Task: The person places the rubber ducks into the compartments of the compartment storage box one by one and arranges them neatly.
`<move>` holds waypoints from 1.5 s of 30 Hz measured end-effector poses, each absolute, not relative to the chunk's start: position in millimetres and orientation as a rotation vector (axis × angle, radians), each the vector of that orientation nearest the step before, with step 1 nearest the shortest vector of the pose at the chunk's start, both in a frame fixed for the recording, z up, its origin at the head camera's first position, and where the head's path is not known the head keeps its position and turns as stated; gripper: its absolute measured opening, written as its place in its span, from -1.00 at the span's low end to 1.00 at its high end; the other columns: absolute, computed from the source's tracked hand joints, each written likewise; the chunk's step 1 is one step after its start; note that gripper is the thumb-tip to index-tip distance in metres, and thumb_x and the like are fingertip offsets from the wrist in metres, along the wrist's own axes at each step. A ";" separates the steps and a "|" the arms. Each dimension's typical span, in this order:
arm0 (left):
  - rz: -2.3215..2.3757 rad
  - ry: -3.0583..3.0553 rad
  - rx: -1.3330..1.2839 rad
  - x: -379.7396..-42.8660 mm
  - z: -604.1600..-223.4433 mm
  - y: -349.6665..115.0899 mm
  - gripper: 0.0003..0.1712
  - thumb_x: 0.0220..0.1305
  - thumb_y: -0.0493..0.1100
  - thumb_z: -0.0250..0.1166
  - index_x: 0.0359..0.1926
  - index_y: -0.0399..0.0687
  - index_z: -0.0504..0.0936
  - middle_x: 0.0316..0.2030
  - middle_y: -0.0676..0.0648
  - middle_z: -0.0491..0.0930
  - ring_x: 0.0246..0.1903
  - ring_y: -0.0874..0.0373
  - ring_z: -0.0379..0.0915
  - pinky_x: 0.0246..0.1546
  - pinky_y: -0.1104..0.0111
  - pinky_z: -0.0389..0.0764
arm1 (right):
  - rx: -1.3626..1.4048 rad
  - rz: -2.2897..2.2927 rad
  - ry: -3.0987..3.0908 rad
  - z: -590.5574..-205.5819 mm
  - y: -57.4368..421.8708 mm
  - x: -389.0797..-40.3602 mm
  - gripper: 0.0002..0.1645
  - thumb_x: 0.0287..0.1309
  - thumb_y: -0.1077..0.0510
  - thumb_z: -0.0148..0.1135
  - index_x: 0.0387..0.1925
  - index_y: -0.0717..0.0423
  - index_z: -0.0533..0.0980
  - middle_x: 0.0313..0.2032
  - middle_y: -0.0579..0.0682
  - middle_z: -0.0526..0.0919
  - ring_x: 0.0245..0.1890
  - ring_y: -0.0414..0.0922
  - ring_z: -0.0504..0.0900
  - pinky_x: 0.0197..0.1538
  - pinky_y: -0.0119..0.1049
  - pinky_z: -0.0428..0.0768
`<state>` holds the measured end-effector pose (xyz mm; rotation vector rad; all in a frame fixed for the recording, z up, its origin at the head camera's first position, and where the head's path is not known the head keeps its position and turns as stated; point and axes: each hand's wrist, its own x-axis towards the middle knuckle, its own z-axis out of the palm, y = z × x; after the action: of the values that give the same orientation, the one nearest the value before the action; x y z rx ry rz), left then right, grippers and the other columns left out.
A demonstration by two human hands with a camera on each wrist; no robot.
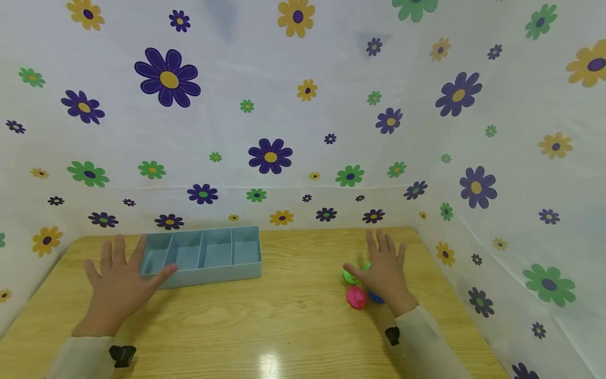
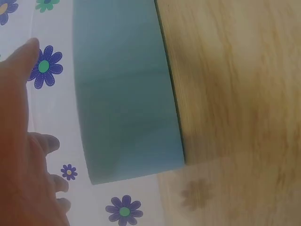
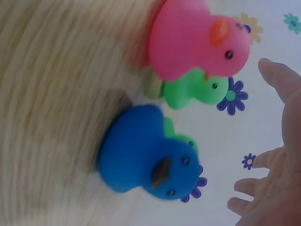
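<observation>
A light blue tray (image 1: 208,275) with several compartments in a row lies at the back left of the table. My left hand (image 1: 118,287) hovers by its left end, fingers spread, holding nothing. In the left wrist view the tray's side (image 2: 129,108) stands beside that hand. On the right, my right hand (image 1: 389,273) is spread above a group of rubber ducks and grips none. The right wrist view shows a pink duck (image 3: 188,42), a blue duck (image 3: 136,150), a green duck (image 3: 188,89) and another green duck (image 3: 181,139) mostly behind the blue one.
The wooden table (image 1: 293,326) runs up to a white sheet with printed flowers (image 1: 270,157) at the back. More of this sheet hangs along the right and left sides. A dark wrist mount (image 1: 122,356) sits at the left sleeve, another (image 1: 392,336) at the right.
</observation>
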<state>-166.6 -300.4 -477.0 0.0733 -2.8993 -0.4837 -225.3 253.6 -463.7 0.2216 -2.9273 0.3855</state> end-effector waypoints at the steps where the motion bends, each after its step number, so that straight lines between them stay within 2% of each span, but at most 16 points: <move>1: -0.491 -2.895 0.069 -166.5 -477.8 -299.7 0.29 0.31 0.57 0.11 0.66 -0.09 -0.25 0.52 -0.62 -0.44 0.50 -0.51 -0.72 0.22 -0.60 -0.65 | 0.225 0.402 -2.932 -463.4 251.5 -225.3 0.34 0.16 -0.48 0.32 0.63 0.22 -0.01 0.59 0.36 -0.03 0.56 0.37 -0.10 0.50 0.46 -0.37; 4: -0.521 -2.875 0.059 -169.1 -481.6 -301.1 0.30 0.30 0.55 0.14 0.66 -0.11 -0.25 0.52 -0.62 -0.37 0.51 -0.53 -0.65 0.24 -0.61 -0.57 | 0.250 0.442 -2.925 -463.7 242.7 -224.9 0.29 0.18 -0.41 0.35 0.61 0.25 0.04 0.56 0.34 0.09 0.54 0.34 0.00 0.53 0.44 -0.31; 7: -0.580 -2.850 0.056 -174.0 -487.6 -307.3 0.31 0.30 0.51 0.19 0.66 -0.16 -0.23 0.52 -0.63 -0.29 0.50 -0.59 -0.49 0.27 -0.63 -0.38 | 0.291 0.560 -2.887 -462.5 228.9 -223.1 0.13 0.23 -0.31 0.37 0.56 0.26 0.16 0.48 0.31 0.27 0.50 0.31 0.16 0.53 0.43 -0.21; 10: -0.736 -2.852 0.065 -177.7 -491.9 -317.8 0.30 0.34 0.45 0.23 0.64 -0.23 -0.26 0.51 -0.64 -0.30 0.47 -0.65 -0.39 0.28 -0.62 -0.20 | 0.321 0.824 -2.835 -457.5 206.8 -218.3 -0.04 0.26 -0.16 0.39 0.50 0.22 0.27 0.39 0.25 0.43 0.41 0.25 0.34 0.52 0.36 0.09; 13: -0.960 -2.864 0.125 -177.2 -491.1 -328.4 0.30 0.38 0.41 0.22 0.63 -0.28 -0.31 0.51 -0.63 -0.29 0.44 -0.67 -0.32 0.26 -0.60 -0.05 | 0.340 1.072 -2.786 -452.7 179.0 -213.8 -0.17 0.30 -0.05 0.36 0.48 0.15 0.32 0.33 0.18 0.52 0.35 0.17 0.44 0.41 0.25 0.38; 17: -1.289 -2.835 0.309 -173.7 -492.5 -342.8 0.19 0.48 0.41 0.04 0.64 -0.16 -0.41 0.54 -0.58 -0.25 0.44 -0.66 -0.24 0.24 -0.58 0.03 | 0.414 1.315 -2.741 -453.1 137.1 -211.9 -0.33 0.38 0.05 0.28 0.44 0.10 0.37 0.25 0.11 0.57 0.26 0.09 0.52 0.29 0.13 0.55; 22: -1.612 -2.672 0.495 -168.2 -497.9 -351.6 0.03 0.55 0.41 -0.14 0.65 0.01 -0.42 0.58 -0.46 -0.17 0.45 -0.57 -0.07 0.30 -0.44 0.20 | 0.440 1.611 -2.757 -463.2 85.8 -217.6 -0.47 0.47 0.07 0.17 0.39 0.06 0.43 0.24 0.12 0.57 0.22 0.07 0.56 0.24 0.03 0.63; 24: -1.653 -2.631 0.543 -167.7 -498.8 -352.0 0.02 0.53 0.44 -0.17 0.66 0.05 -0.38 0.58 -0.43 -0.14 0.46 -0.55 -0.06 0.31 -0.43 0.18 | 0.410 1.697 -2.759 -467.4 69.8 -220.3 -0.49 0.48 0.06 0.15 0.38 0.05 0.46 0.24 0.13 0.57 0.22 0.07 0.58 0.21 0.01 0.65; 28: -1.676 -2.603 0.590 -168.4 -499.4 -350.3 -0.04 0.53 0.45 -0.20 0.67 0.08 -0.24 0.60 -0.37 -0.13 0.52 -0.50 -0.25 0.37 -0.46 0.01 | 0.346 1.828 -2.717 -475.5 48.7 -225.9 -0.48 0.50 0.07 0.15 0.39 0.09 0.46 0.21 0.13 0.59 0.21 0.08 0.57 0.16 -0.02 0.68; 33: -1.740 -2.630 0.628 -169.4 -501.7 -349.5 -0.17 0.60 0.33 -0.22 0.65 0.04 -0.12 0.62 -0.27 -0.24 0.55 -0.42 -0.34 0.39 -0.39 0.09 | 0.271 1.919 -2.648 -480.4 36.3 -230.0 -0.37 0.49 0.10 0.16 0.50 0.13 0.33 0.30 0.16 0.53 0.32 0.13 0.49 0.27 0.01 0.62; 37: -1.776 -2.672 0.580 -171.8 -504.1 -349.5 -0.18 0.62 0.31 -0.27 0.65 -0.01 -0.11 0.62 -0.28 -0.32 0.54 -0.46 -0.32 0.34 -0.32 0.21 | 0.228 1.942 -2.601 -481.1 31.1 -233.1 -0.43 0.49 0.16 0.12 0.45 0.15 0.38 0.33 0.18 0.51 0.33 0.12 0.50 0.32 0.03 0.58; 42: -1.773 -2.696 0.446 -173.4 -507.6 -349.2 -0.17 0.63 0.30 -0.27 0.65 -0.08 -0.13 0.61 -0.33 -0.30 0.51 -0.48 -0.17 0.19 -0.02 0.49 | 0.189 1.902 -2.597 -483.1 30.5 -235.6 -0.53 0.49 0.24 0.07 0.36 0.21 0.47 0.29 0.16 0.56 0.28 0.10 0.56 0.32 -0.01 0.58; 45: -1.774 -2.685 0.388 -172.0 -509.4 -349.2 -0.18 0.64 0.27 -0.25 0.65 -0.12 -0.11 0.61 -0.35 -0.26 0.50 -0.48 -0.12 0.06 0.26 0.66 | 0.217 1.890 -2.628 -484.9 33.7 -236.3 -0.54 0.51 0.22 0.07 0.36 0.23 0.47 0.30 0.17 0.55 0.28 0.10 0.56 0.32 -0.03 0.59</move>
<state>-172.0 -349.2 -509.4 0.3878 -2.6851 -1.7745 -236.3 33.7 -484.9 0.2168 -2.6280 1.8904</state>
